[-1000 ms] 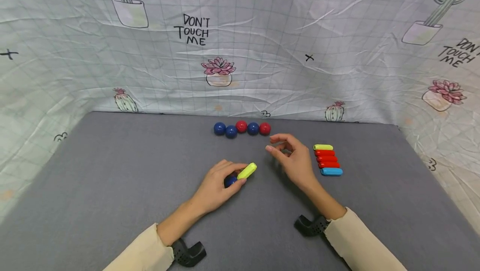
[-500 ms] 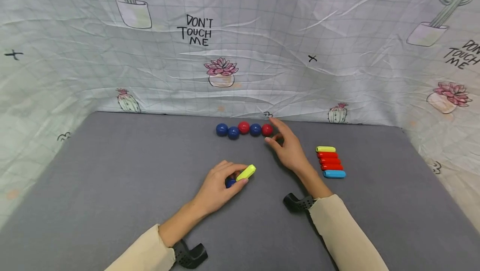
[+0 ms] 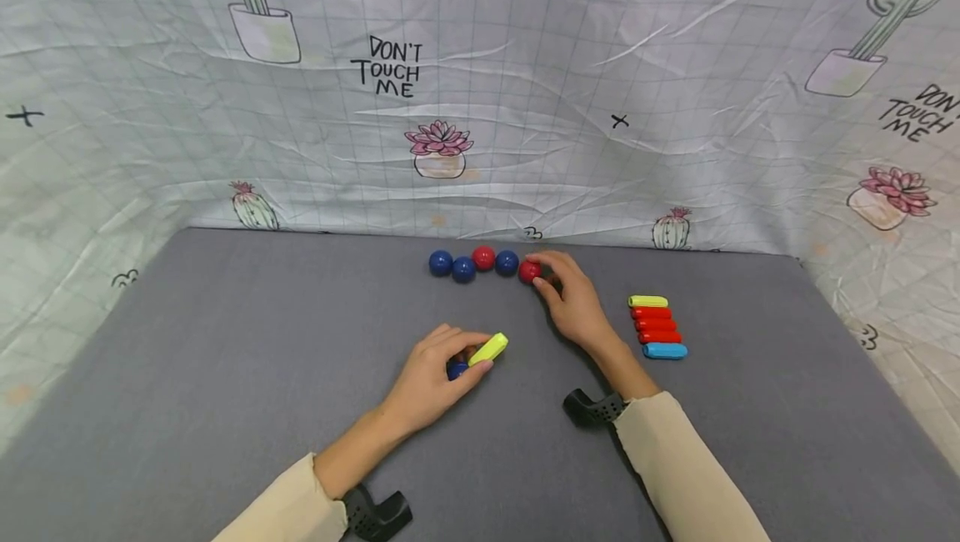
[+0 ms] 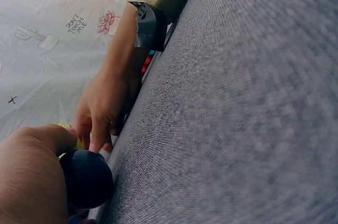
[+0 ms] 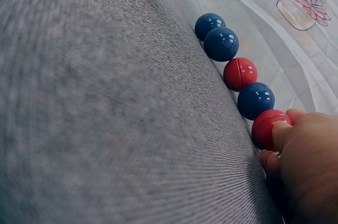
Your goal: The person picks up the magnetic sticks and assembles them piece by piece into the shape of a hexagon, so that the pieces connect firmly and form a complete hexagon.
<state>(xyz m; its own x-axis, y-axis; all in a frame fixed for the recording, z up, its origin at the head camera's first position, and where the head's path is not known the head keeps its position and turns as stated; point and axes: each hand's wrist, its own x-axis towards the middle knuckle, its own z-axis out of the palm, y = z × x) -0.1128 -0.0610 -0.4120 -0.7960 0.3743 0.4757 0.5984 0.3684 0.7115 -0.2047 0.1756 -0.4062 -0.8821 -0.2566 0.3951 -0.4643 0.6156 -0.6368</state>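
My left hand (image 3: 429,373) pinches a short yellow stick (image 3: 488,349) between thumb and fingers, over the grey table. Beneath its curved fingers sits a dark blue ball (image 3: 457,370), mostly covered by the hand in the head view; the left wrist view shows this blue ball (image 4: 88,179) right beside the thumb. At the back, my right hand (image 3: 576,300) holds a glossy red ball (image 3: 529,272) between thumb and index finger. In the right wrist view that red ball (image 5: 270,129) is at the near end of a row, close against a blue ball (image 5: 256,101).
Left of the held red ball, a red ball (image 3: 483,258) and several blue balls (image 3: 441,263) line up near the patterned cloth (image 3: 525,175) behind the table. To the right lie stacked short sticks: yellow (image 3: 648,302), red ones (image 3: 656,325) and blue (image 3: 664,351).
My right hand has moved forward and left to the end red ball and taken hold of it. That ball has shifted slightly toward me. The left hand stays nearly still with the yellow stick.
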